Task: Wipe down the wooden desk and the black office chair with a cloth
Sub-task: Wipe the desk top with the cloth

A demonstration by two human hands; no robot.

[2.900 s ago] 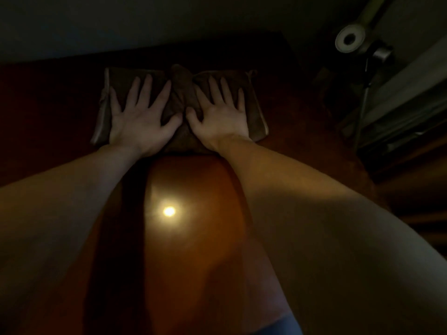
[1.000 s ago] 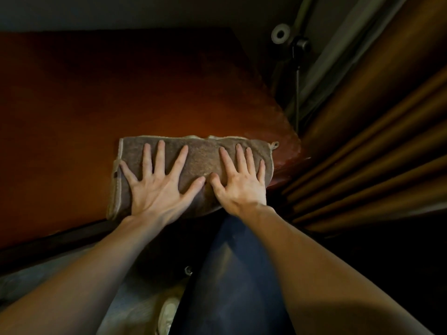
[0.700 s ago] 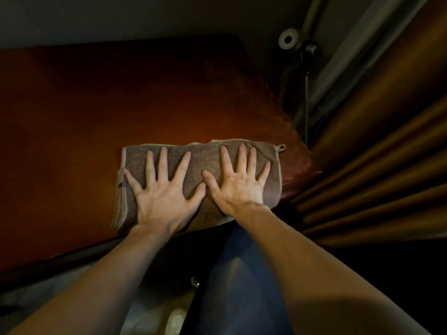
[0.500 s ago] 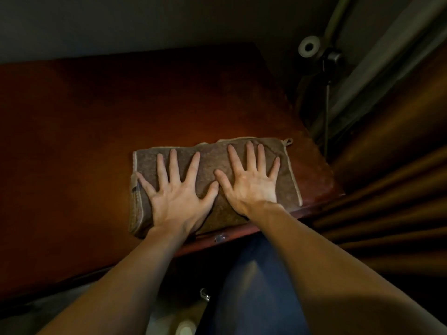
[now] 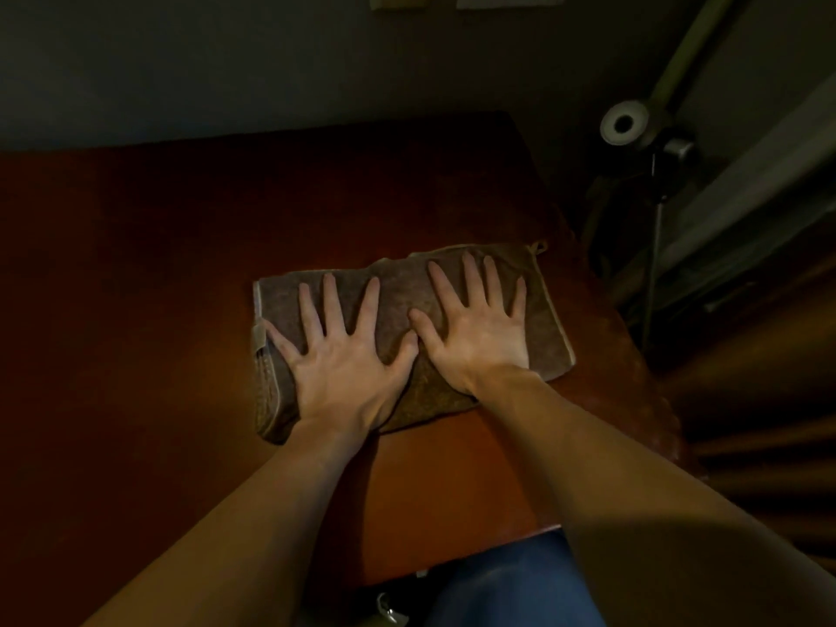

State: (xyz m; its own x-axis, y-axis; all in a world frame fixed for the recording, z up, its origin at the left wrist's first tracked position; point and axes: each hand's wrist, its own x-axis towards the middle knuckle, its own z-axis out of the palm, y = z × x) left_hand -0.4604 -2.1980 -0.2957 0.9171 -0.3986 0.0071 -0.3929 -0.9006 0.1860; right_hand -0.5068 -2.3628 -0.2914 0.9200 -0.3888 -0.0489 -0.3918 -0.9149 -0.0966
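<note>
Wood: the reddish-brown desk (image 5: 158, 310) lay under me, dim toward its far edge by the wall (image 5: 271, 61).
Cloth: a folded brown cloth (image 5: 398, 305) with pale edging lay flat on the right part of the desk, near its right edge; a small loop showed at its far right corner.
My left hand: my left hand (image 5: 344, 355) lay palm down on the left half of the cloth, fingers straight and fanned wide, pinching nothing.
My right hand: my right hand (image 5: 475, 328) pressed flat on the right half, fingers spread too, its thumb touching the left thumb.
Forearms: both of my bare forearms reached out over the near desk edge.
Below: my leg in blue fabric (image 5: 511, 586) showed under the near edge.
Right side: a lamp stand (image 5: 651, 264) with a round grey head stood beside the desk, with brown curtains (image 5: 769, 400) nearer.
</note>
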